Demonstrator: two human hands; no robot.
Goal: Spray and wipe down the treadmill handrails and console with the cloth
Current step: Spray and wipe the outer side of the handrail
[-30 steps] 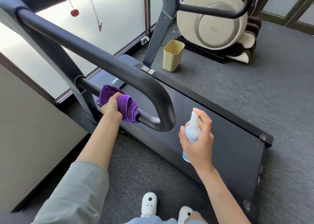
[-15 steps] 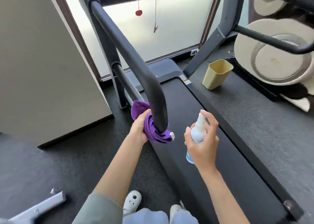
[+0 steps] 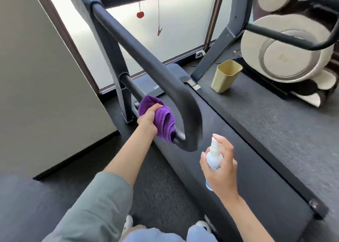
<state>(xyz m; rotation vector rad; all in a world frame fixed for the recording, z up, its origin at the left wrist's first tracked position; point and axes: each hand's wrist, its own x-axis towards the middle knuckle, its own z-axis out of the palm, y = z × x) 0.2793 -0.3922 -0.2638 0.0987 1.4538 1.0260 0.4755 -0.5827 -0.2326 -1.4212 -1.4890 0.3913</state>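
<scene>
**Entry: left handrail, lower bar, wipe in progress — hazards noted**

Item 1. Left hand [image 3: 148, 118]: fingers curled tight round a bunched purple cloth [image 3: 163, 118], which is wrapped about the lower bar of the left handrail [image 3: 156, 73], just short of the bend where the rail loops back at about 5 o'clock from the hand.

Item 2. Right hand [image 3: 221, 170]: wrapped round a small white spray bottle [image 3: 213, 155], one fingertip resting over the top of the nozzle. Bottle held upright, near the bend of the rail but apart from it, at 4 o'clock from the cloth.

Item 3. Treadmill deck [image 3: 238, 150]: dark belt directly under both hands. Console not clearly seen; only a strip of its underside at 12 o'clock.

Item 4. Surroundings: yellow bin [image 3: 225, 75] on the carpet at 2 o'clock; second handrail [image 3: 293, 35] at 1 o'clock.

Risks, as judged:
- Spray pressed from this position may drift onto the belt, leaving a slick patch underfoot.
- The cloth is bunched, so a loose fold could slip off the bar at the bend and drop.
- The underside of the bend may be missed.
- The person's feet stand close beside the deck edge; a misstep there could trip.
</scene>
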